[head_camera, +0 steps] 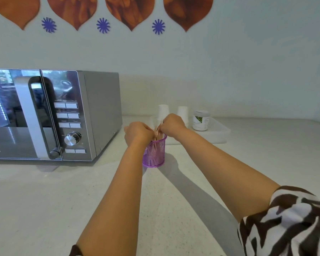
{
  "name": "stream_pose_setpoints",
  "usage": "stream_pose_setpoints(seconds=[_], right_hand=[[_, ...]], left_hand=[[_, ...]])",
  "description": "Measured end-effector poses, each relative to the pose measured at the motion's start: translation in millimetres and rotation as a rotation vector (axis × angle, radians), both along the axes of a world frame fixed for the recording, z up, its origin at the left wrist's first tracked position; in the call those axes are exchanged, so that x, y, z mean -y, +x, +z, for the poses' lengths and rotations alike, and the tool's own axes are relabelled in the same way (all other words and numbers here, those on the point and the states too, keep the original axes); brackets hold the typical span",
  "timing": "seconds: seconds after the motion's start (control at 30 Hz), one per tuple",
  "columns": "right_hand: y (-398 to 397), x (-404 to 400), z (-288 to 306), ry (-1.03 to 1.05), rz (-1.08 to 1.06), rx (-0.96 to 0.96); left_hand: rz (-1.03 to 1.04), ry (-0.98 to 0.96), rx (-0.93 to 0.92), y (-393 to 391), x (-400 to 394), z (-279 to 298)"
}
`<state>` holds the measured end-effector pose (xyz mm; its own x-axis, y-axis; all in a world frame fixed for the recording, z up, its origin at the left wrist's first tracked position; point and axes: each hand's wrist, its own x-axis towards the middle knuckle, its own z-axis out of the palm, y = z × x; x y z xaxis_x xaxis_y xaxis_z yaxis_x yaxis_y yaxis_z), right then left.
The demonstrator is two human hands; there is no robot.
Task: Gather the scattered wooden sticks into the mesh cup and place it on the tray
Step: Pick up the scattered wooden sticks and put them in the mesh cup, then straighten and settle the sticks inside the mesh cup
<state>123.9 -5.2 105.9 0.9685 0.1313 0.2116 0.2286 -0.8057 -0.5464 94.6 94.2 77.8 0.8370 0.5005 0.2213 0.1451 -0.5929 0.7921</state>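
Pale counter [44, 200], silver microwave [54, 115] alongside. Both hands, left hand [138, 133] and right hand [172, 124], pinch thin wooden sticks [157, 133] above the purple mesh cup [154, 154]. No strays visible; white plastic tray [216, 133] just beyond awaits it.

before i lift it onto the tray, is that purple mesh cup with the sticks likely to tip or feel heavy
The purple mesh cup is probably light: its wall is open mesh and it holds only thin wooden sticks. It stands taller than it is wide, with the sticks poking above the rim, so a sideways nudge could tip it. Lifting it low on the wall seems safer.
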Motion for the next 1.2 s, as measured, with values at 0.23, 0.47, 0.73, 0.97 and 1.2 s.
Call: stream_pose_setpoints(seconds=[0.23,0.47,0.73,0.97,1.2], right_hand=[[1.2,12.1,-10.4,0.008,-0.053,0.07],[-11.0,26.6,-59.1,0.597,0.239,-0.291],[-13.8,17.0,-96.7,0.628,0.28,-0.126],[-7.4,38.7,-84.8,0.737,-0.01,0.139],[-5.9,46.4,-87.8,0.687,-0.02,0.108]], left_hand=[[0.05,-0.064,0.127,1.0,-23.9,5.1],[-0.162,-0.555,-0.12,-10.6,-14.6,-3.6],[-0.293,-0.679,-0.178,-11.4,-12.0,-5.1],[-0.213,-0.644,0.041,-5.0,-6.0,-2.2],[-0.244,-0.572,-0.027,-2.9,-4.0,-6.1]])
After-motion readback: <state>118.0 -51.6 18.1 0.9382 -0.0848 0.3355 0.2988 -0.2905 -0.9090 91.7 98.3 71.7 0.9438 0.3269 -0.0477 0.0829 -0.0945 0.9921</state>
